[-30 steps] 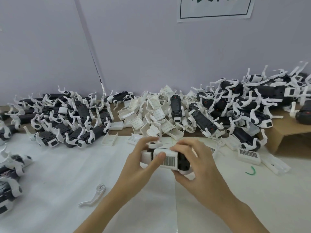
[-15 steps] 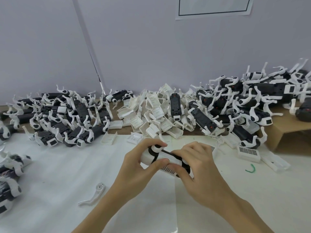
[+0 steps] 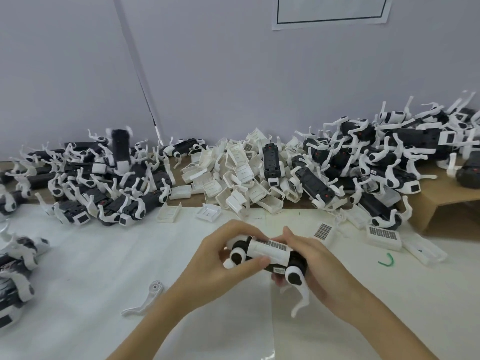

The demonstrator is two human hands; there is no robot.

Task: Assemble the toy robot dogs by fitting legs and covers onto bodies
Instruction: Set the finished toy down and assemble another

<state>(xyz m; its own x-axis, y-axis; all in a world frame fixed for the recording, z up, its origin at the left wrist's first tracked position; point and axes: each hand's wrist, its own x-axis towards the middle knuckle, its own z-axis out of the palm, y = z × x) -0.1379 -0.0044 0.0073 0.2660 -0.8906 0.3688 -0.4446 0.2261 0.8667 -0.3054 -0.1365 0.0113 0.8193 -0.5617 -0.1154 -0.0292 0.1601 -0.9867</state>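
**Near the front of the bench, we hold one toy dog in both hands**

Near the front edge of the bench (image 3: 78, 268), just right of its middle, we grip a toy dog (image 3: 267, 252) above the white sheet. Our left hand (image 3: 218, 266) curls round its left end, thumb pressed along the white cover (image 3: 268, 249) with the barcode label. Our right hand (image 3: 314, 263) wraps the other end from behind, fingers curled under the black body. One white leg (image 3: 301, 294) hangs down from the near right corner of the toy.

Just left of our left forearm a loose leg (image 3: 145, 300) lies flat on the sheet. Beyond our hands, along the back edge, a heap of white covers (image 3: 239, 175) fills the middle, flanked by a left pile of dogs (image 3: 104, 183) and a right pile of dogs (image 3: 376, 162) that spills onto a cardboard box (image 3: 441, 203) at the right edge. More dogs (image 3: 15, 268) crowd the left edge. A labelled cover (image 3: 383, 233) and a small green clip (image 3: 387, 261) lie to the right of our right hand.

Bare sheet lies between our hands and the left-edge dogs, and along the front right.
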